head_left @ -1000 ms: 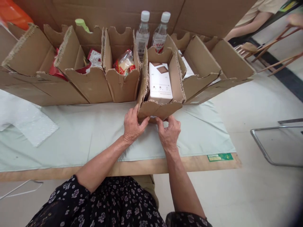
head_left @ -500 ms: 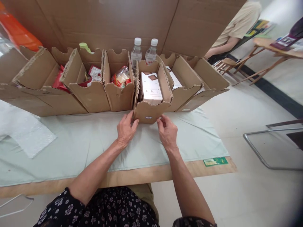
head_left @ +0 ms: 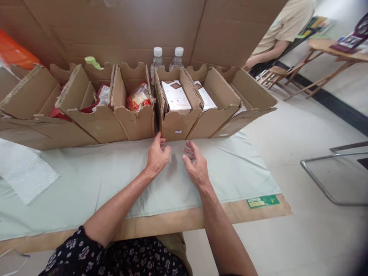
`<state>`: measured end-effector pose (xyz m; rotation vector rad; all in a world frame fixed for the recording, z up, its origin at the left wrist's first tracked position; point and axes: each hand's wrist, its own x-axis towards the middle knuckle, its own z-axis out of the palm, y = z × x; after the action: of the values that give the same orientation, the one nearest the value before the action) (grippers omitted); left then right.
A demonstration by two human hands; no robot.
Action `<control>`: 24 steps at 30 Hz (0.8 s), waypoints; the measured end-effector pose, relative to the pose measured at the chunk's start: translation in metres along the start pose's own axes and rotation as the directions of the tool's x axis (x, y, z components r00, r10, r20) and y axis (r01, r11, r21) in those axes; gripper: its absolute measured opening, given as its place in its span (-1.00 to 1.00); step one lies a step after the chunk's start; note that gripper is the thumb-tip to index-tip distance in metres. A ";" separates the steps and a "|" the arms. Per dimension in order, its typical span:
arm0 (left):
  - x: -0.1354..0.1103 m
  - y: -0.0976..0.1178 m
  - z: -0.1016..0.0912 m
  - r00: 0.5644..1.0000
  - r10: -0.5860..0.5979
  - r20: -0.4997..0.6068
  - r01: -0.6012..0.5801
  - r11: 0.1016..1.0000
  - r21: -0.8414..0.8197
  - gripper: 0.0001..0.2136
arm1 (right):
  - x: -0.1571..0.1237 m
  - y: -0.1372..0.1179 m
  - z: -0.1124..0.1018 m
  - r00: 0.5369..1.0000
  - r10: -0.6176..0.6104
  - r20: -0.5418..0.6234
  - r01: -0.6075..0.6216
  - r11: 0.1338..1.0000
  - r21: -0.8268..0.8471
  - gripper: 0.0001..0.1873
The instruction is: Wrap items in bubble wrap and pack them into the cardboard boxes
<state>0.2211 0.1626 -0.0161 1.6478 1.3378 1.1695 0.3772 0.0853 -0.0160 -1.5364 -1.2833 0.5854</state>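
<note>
A cardboard bin [head_left: 179,125] with a small printed label on its front stands in a row of similar bins, a white box [head_left: 176,96] inside it. My left hand [head_left: 156,155] is at its lower left front corner, index finger reaching to the cardboard and the other fingers apart; whether it touches is hard to tell. My right hand [head_left: 197,163] hovers over the cloth just in front of the bin, fingers loosely spread with nothing in them. To the left, the neighbouring bin [head_left: 136,124] holds a red and clear food packet [head_left: 139,97].
Two clear bottles [head_left: 176,59] with white caps stand behind the bins, before a tall cardboard panel [head_left: 120,30]. Bubble wrap [head_left: 28,172] lies on the pale green cloth [head_left: 100,180] at left. A person [head_left: 276,42] sits beyond, near a wooden stool [head_left: 274,74].
The labelled bin has slid back, away from me, into line with the others. My right hand has come off its front corner, and the fingers of both hands have opened.
</note>
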 end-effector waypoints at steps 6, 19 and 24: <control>0.010 -0.005 -0.001 1.000 0.011 0.001 -0.011 0.999 0.031 -0.37 | 0.001 0.001 -0.002 0.999 -0.018 -0.041 0.014 0.994 -0.108 -0.52; -0.095 -0.026 -0.137 0.973 0.201 0.113 -0.221 0.953 0.209 -0.75 | 0.032 -0.119 0.029 0.863 -0.497 0.097 0.502 0.818 -0.281 -0.60; -0.108 -0.037 -0.142 0.976 0.207 0.073 -0.215 0.966 0.146 -0.75 | 0.095 -0.163 0.081 0.823 -0.498 0.274 0.565 0.665 -0.488 -0.51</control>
<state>0.0693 0.0630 -0.0242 1.9595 1.2663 1.1543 0.2687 0.1919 0.1213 -1.4605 -2.0244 -0.1095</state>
